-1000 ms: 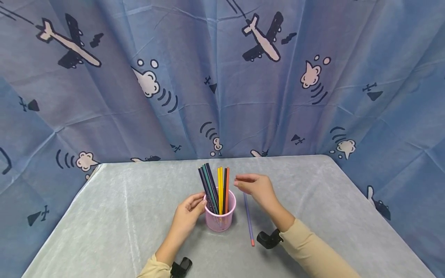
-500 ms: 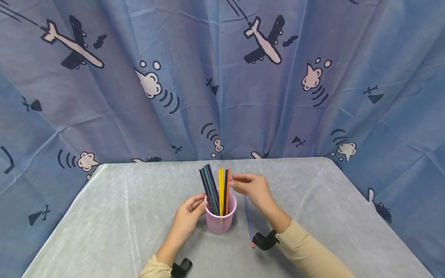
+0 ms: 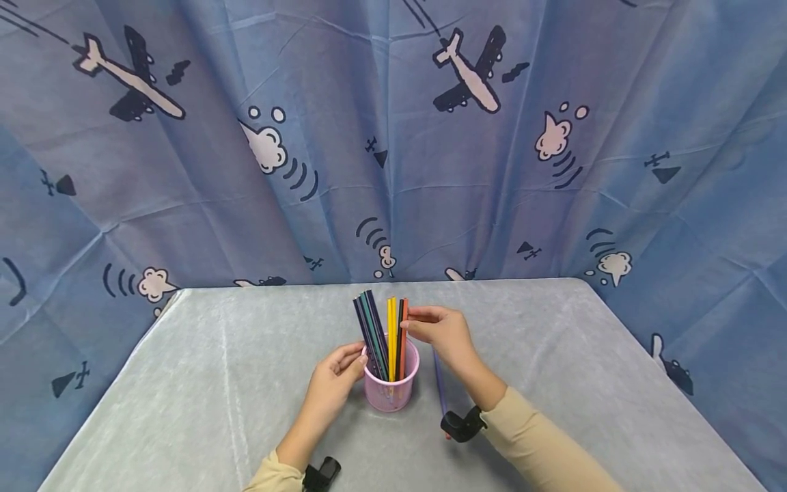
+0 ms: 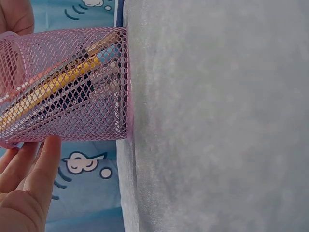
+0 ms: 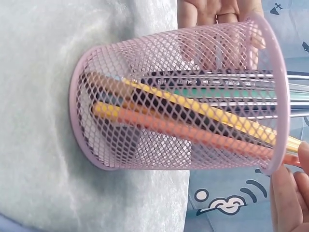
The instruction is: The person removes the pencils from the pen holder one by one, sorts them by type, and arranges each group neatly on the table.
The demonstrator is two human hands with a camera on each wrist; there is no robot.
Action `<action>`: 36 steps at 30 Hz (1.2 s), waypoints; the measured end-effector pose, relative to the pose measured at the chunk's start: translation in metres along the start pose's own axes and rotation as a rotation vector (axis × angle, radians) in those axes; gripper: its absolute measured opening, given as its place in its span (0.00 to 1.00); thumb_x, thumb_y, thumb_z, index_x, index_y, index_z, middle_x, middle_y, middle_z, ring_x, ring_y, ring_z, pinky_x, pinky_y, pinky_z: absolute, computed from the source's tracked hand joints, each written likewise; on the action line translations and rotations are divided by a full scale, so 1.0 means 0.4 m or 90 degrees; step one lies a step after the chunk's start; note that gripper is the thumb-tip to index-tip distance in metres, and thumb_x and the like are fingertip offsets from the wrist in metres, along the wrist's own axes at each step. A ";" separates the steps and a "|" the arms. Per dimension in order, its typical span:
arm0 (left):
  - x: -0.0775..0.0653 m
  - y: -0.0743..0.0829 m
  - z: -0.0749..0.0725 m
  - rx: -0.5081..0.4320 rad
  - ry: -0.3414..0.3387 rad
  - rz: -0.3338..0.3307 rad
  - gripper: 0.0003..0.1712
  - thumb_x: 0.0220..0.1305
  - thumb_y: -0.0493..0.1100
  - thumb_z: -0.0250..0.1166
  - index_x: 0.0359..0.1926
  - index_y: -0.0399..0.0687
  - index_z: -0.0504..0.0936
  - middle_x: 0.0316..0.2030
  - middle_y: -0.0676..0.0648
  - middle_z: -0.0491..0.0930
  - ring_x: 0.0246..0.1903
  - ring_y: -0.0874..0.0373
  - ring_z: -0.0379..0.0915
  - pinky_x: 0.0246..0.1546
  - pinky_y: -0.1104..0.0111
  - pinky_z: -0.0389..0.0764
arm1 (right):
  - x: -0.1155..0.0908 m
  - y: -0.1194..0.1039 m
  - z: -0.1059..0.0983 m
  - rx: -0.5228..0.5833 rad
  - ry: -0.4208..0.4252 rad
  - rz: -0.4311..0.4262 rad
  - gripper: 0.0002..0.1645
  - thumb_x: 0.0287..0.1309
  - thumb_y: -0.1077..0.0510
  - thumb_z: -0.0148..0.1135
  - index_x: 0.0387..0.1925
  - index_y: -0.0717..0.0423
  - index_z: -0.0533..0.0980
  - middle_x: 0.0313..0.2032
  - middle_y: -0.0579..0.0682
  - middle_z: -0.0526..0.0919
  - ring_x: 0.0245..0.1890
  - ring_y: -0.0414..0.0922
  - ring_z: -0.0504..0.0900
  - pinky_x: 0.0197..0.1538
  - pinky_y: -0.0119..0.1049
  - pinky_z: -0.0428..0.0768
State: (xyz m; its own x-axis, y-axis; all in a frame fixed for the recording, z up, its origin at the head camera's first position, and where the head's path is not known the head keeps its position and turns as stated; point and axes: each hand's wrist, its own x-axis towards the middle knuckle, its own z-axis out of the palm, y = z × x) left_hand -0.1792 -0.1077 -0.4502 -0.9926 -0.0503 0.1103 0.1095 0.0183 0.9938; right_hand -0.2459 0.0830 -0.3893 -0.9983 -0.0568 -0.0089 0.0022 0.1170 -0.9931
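A pink mesh pencil cup (image 3: 391,396) stands upright on the table, holding several pencils: dark ones and a green one (image 3: 372,335) lean left, while yellow (image 3: 391,335), black and orange ones stand at the right. My left hand (image 3: 332,379) holds the cup's left side near the rim; its fingers (image 4: 46,164) lie against the mesh in the left wrist view. At the upper end of the orange pencil (image 5: 193,137), the thumb and fingers of my right hand (image 3: 445,335) pinch it, close beside the yellow and black ones. Part of that grip is cut off in the right wrist view.
A purple pencil (image 3: 440,389) lies on the grey-covered table (image 3: 277,321) right of the cup, partly hidden under the right forearm and its wrist camera (image 3: 462,425). Behind the table hangs a blue curtain (image 3: 338,137) printed with airplanes.
My right hand has moved left from beside the cup to the orange pencil and now pinches its upper end. The left hand and the cup stay in place.
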 end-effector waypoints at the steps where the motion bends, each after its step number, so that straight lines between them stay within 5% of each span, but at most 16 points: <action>1: 0.000 0.000 0.000 0.001 0.000 0.000 0.20 0.69 0.37 0.62 0.58 0.28 0.76 0.54 0.30 0.81 0.52 0.42 0.82 0.49 0.69 0.87 | 0.000 0.001 0.002 0.001 0.001 -0.004 0.20 0.55 0.68 0.70 0.50 0.74 0.80 0.44 0.67 0.86 0.37 0.41 0.88 0.47 0.37 0.89; 14: 0.003 -0.005 0.002 0.006 -0.003 0.002 0.21 0.70 0.37 0.62 0.58 0.28 0.76 0.54 0.30 0.81 0.52 0.43 0.82 0.48 0.72 0.87 | 0.002 -0.005 0.008 0.007 0.037 -0.015 0.17 0.54 0.67 0.71 0.45 0.71 0.81 0.38 0.58 0.88 0.33 0.38 0.86 0.44 0.34 0.89; 36: -0.004 0.007 0.000 -0.003 -0.005 -0.009 0.21 0.70 0.38 0.61 0.58 0.28 0.76 0.55 0.31 0.81 0.51 0.44 0.82 0.51 0.71 0.86 | -0.023 -0.127 -0.069 0.034 0.052 -0.103 0.21 0.56 0.63 0.71 0.50 0.68 0.80 0.32 0.39 0.86 0.33 0.33 0.88 0.45 0.32 0.88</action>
State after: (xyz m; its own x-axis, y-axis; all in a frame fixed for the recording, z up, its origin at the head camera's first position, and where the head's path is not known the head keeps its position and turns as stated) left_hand -0.1775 -0.1077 -0.4475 -0.9945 -0.0433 0.0956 0.0952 0.0122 0.9954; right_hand -0.2382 0.1048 -0.3357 -0.9872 0.0107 0.1593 -0.1583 0.0601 -0.9856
